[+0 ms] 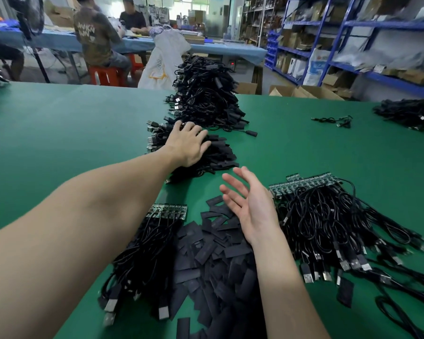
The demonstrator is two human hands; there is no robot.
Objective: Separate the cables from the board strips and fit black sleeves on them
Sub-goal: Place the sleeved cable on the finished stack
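Nearest the left edge of the green-covered desk (59, 123), a bundle of black USB cables (142, 260) is still lying joined to its green circuit-board strip (169, 211), so those are waiting to be separated. Just to its right, a loose heap of flat black sleeves (213, 260) is spreading toward the near edge, unused as yet. Farther back, the left hand (187, 143) is pressing flat, fingers (202, 137) straight and spread, on a low pile of sleeved black cables (216, 155); these appear finished, though the blur is making that hard to confirm. Behind it a tall stack of black cables (203, 94) is standing, probably completed work too. The right hand (249, 204) is hovering above the sleeves, palm open, fingers relaxed and gripping nothing. At the right, a second, larger bundle of black cables on green board strips (323, 216) is also waiting. Judging by this, a good share is done, with two bundles remaining.
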